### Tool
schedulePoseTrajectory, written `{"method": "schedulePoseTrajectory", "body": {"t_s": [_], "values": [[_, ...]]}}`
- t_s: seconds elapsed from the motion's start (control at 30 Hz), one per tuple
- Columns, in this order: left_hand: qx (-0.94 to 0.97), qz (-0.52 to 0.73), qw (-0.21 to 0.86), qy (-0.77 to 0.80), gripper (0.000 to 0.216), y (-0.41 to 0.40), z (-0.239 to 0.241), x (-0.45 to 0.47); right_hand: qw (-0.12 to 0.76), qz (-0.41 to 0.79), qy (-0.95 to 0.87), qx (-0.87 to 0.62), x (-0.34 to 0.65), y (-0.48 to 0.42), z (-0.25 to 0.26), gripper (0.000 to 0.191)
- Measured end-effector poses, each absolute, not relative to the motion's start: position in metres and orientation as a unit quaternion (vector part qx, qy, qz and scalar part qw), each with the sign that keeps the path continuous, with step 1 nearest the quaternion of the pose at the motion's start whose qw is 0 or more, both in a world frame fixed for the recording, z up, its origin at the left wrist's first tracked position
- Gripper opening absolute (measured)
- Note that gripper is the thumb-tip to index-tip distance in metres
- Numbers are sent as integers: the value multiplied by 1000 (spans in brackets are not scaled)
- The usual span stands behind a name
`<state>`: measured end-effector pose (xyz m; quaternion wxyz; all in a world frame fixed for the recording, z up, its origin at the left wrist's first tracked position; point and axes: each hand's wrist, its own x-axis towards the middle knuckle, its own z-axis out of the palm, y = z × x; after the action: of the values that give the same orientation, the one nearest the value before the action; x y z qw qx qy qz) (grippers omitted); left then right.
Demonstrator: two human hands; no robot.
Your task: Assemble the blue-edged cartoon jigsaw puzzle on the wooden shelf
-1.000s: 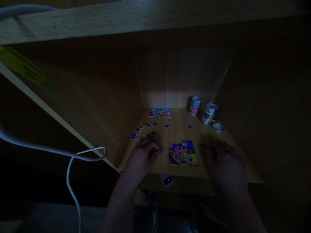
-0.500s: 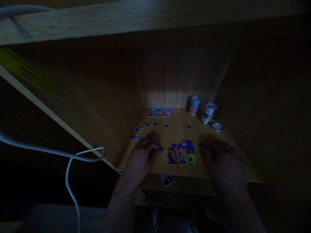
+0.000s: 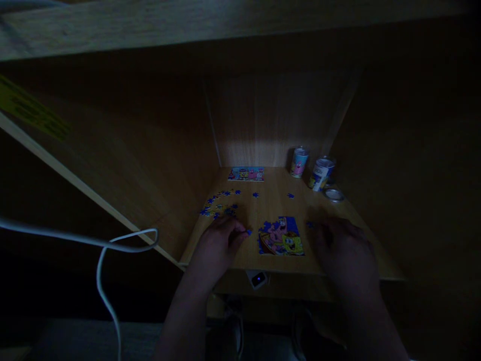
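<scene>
A partly assembled cartoon jigsaw (image 3: 281, 236) lies near the front edge of a wooden desk (image 3: 270, 203). My left hand (image 3: 218, 241) rests just left of it, fingers curled and pinched at a small blue piece (image 3: 248, 232). My right hand (image 3: 343, 250) lies on the desk to the right of the jigsaw, fingers bent; the dim light hides whether anything is under them. A scatter of loose blue pieces (image 3: 220, 205) sits beyond my left hand. Single pieces lie further back (image 3: 255, 194).
A printed reference picture (image 3: 246, 174) lies at the back of the desk. Two small tins (image 3: 299, 161) (image 3: 320, 174) and a round lid (image 3: 333, 195) stand at the back right. Wooden walls close in the desk. A white cable (image 3: 105, 245) hangs at the left.
Nothing has moved on the desk; both hands stay in place. The view has shifted slightly, so everything sits a little lower-left in the picture.
</scene>
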<state>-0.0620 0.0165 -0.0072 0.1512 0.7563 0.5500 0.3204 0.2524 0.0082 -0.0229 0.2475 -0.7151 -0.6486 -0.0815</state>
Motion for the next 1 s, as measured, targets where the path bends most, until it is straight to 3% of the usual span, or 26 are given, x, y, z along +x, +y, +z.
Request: {"method": "schedulePoseTrajectory", "body": {"t_s": [0.3, 0.47, 1.0], "values": [[761, 317, 143, 548, 10, 17, -4, -61, 260, -63, -655, -707, 256, 6, -25, 32], [763, 317, 136, 546, 9, 17, -5, -61, 264, -63, -656, -705, 260, 6, -31, 43], [767, 316, 123, 545, 8, 17, -4, -60, 278, -65, -652, -702, 255, 7, -28, 31]]}}
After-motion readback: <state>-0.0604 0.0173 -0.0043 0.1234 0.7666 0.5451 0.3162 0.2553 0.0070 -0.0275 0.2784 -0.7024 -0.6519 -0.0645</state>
